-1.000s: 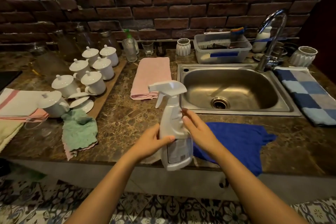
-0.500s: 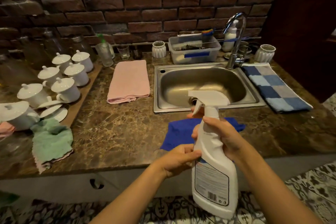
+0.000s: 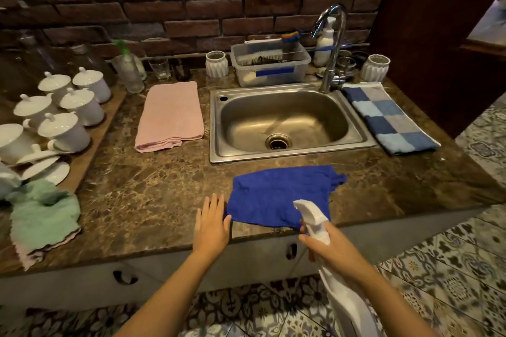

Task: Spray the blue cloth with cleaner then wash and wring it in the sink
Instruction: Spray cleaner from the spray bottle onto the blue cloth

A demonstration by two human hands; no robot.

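Observation:
The blue cloth lies spread flat on the brown marble counter, just in front of the steel sink. My right hand grips the neck of a white spray bottle, whose nozzle points forward over the cloth's near edge. The bottle's body hangs below the counter edge. My left hand lies flat on the counter with straight fingers, its thumb touching the cloth's left corner. The sink basin holds nothing and the curved tap stands at its back right.
A folded pink towel lies left of the sink and a blue checked towel to its right. White lidded cups stand on a wooden tray at left, a green cloth before them. A plastic tub sits behind the sink.
My left hand let go of the bottle and came down flat on the counter beside the cloth. My right hand lowered the bottle and tipped its nozzle toward the cloth.

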